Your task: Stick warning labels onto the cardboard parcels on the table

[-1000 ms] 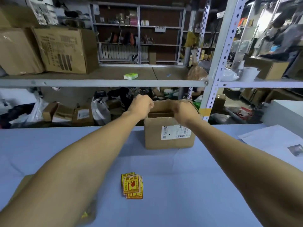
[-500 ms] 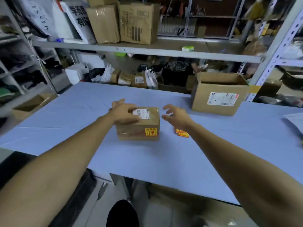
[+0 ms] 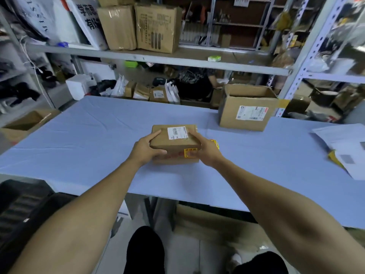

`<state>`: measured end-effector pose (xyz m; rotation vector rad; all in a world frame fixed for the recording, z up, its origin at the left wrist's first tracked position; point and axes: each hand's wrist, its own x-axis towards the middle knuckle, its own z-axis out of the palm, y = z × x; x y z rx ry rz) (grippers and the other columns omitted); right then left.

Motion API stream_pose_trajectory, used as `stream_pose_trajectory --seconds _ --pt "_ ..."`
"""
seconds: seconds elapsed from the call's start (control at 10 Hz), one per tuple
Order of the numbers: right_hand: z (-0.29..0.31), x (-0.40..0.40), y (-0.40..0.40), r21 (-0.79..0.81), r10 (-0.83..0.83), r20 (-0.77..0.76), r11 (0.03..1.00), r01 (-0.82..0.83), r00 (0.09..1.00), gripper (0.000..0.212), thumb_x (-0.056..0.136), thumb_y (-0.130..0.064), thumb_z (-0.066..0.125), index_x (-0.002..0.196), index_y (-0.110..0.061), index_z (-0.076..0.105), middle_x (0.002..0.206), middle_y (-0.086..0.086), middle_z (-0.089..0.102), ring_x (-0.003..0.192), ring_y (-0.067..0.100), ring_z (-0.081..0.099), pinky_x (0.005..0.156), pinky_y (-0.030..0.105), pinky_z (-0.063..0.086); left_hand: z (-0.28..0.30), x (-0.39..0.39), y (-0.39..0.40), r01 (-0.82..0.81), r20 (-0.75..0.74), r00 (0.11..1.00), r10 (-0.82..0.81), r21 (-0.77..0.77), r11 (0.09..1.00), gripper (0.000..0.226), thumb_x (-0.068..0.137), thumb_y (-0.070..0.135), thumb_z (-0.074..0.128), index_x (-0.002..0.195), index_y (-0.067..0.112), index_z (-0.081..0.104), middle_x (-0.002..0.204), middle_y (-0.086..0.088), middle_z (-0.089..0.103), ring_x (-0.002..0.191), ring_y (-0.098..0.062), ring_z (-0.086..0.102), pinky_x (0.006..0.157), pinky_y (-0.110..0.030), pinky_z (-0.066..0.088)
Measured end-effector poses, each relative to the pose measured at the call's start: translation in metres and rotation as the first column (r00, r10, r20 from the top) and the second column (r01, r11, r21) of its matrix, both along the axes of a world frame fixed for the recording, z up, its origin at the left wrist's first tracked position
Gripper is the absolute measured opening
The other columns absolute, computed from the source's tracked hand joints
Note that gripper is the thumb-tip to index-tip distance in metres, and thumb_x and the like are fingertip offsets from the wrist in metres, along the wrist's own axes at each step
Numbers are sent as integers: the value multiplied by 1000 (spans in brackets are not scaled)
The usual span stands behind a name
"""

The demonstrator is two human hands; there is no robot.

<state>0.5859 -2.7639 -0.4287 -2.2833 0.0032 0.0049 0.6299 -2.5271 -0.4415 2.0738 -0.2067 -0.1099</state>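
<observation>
A small brown cardboard parcel (image 3: 173, 143) with a white shipping label on top and a yellow-red warning label (image 3: 190, 152) on its near side sits at the middle of the blue table (image 3: 88, 139). My left hand (image 3: 147, 148) grips its left end. My right hand (image 3: 205, 150) grips its right end, fingers over the top. A stack of yellow warning labels (image 3: 215, 142) peeks out behind my right hand. A larger open cardboard box (image 3: 246, 109) with a white label stands at the table's far edge.
White papers (image 3: 345, 147) lie at the table's right side. An open carton (image 3: 23, 125) sits off the left edge. Metal shelving with boxes (image 3: 156, 26) runs behind the table. A person crouches on the floor beyond it. My feet show below the near edge.
My hands left the large box at the back. The left hand came onto the small parcel first, then the right closed on its other end. The view pulled back from the table.
</observation>
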Motion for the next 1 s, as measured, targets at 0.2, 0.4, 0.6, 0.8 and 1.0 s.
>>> stream_pose_trajectory --seconds 0.2,0.4,0.6,0.8,1.0 --pt "17 -67 -39 48 -84 34 995 83 996 77 83 -14 75 148 -36 39 132 1 50 113 21 49 82 28 47 20 -49 -40 85 46 995 -85 7 996 88 70 15 87 146 29 47 143 -7 53 113 -17 50 92 -23 41" --pt "1 -125 -68 113 -230 137 970 215 964 62 81 -8 77 136 -23 52 132 6 55 111 30 59 84 41 57 13 -89 -80 135 76 988 -137 29 990 78 73 18 85 143 26 52 141 -11 57 120 -24 55 95 -24 43" --pt "-24 -136 -73 42 -352 137 936 350 926 50 84 -11 75 131 -18 58 117 11 66 105 30 64 87 42 55 -3 -104 -100 77 145 985 -95 128 989 63 77 17 79 136 25 60 142 -8 57 128 -28 51 104 -31 42" --pt "-25 -137 -71 -106 -349 157 924 367 924 53 91 -14 68 141 -16 52 128 12 66 116 31 62 95 42 52 -2 -106 -104 61 144 985 -92 209 976 63 83 16 75 142 26 53 143 -11 54 133 -32 44 108 -35 38" --pt "-5 -154 -69 -408 -280 74 867 285 957 69 92 -31 64 152 -26 29 139 17 50 119 38 55 90 46 51 25 -130 -111 -73 210 978 -13 396 915 54 89 13 57 141 23 50 137 -17 48 121 -39 53 97 -42 48"
